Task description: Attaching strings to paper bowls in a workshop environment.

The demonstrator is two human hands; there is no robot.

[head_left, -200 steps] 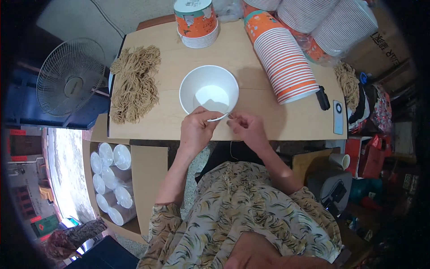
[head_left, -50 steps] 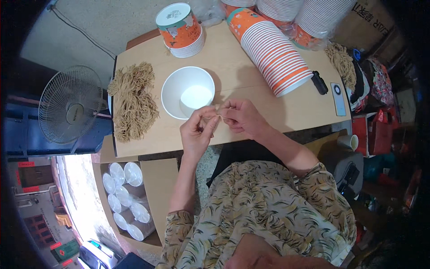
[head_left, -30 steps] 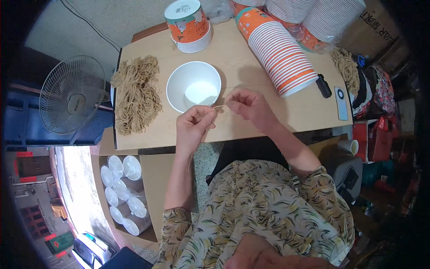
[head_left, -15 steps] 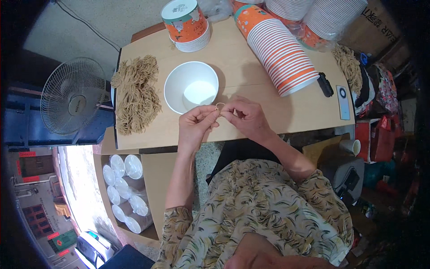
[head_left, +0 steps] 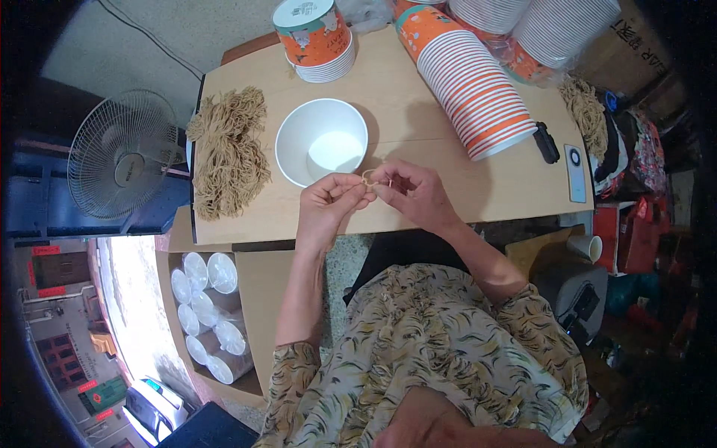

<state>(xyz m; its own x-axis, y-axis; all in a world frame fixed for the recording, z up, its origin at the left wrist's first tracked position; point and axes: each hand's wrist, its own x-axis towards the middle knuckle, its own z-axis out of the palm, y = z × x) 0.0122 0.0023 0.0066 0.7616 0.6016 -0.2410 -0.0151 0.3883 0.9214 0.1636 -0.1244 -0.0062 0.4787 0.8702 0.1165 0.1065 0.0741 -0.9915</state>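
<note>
Head view, left hand: the person's bare left hand [head_left: 328, 207], just below the middle of the frame; thumb and forefinger pinched together on a thin tan strand [head_left: 368, 174].
Head view, right hand: the bare right hand [head_left: 418, 193], right of the left one; thumb and forefinger bent in at the same strand, the exact grip too small to tell.
Strand: between the two sets of fingertips, at frame centre, curved into a small loop above them.
Bowl: an open, round white paper bowl [head_left: 323, 142], upright, just above the left hand; its inside faces the camera.
Stringy stuff: a tangled tan heap of strands [head_left: 230, 153] at left of the pale wooden tabletop [head_left: 523, 190].
Stacks: a long nested row of orange-and-white paper bowls [head_left: 470, 93] lying on its side, upper right; a short upside-down orange-and-white stack [head_left: 315, 43], top centre.
Table's right edge: a small black object [head_left: 547, 142] and a flat pale-blue device [head_left: 575, 175].
Lower left: an open brown cardboard box [head_left: 269, 287] holding clear-wrapped, round-ended white stacks [head_left: 222, 272].
Far left: a round wire-caged fan [head_left: 123, 153].
</note>
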